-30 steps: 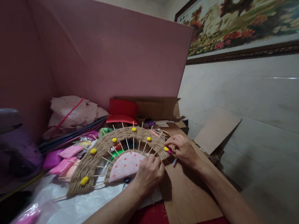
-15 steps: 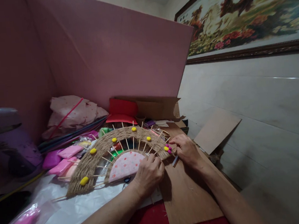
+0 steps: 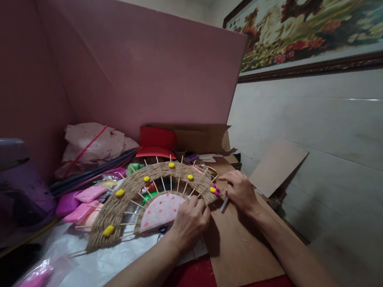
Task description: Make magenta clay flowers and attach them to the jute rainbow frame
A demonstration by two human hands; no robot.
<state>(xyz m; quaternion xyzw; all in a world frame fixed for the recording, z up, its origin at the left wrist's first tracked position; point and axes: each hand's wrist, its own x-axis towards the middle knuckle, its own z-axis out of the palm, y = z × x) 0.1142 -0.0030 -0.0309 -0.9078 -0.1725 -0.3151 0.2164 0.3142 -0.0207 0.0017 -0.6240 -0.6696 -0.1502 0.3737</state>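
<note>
The fan (image 3: 160, 170) lies over a white sheet (image 3: 127, 254), bare cardboard (image 3: 245, 255) leaving room off its right end. At its inner right edge the left hand (image 3: 192, 218) is curled; just past its right end the right hand (image 3: 239, 190) is half closed above a grey strip (image 3: 224, 205). I cannot tell what either grips.

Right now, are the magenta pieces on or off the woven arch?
On: the magenta pieces sit beside a yellow piece at the right end of the woven arch. Whether they are stuck fast, I cannot tell.
</note>
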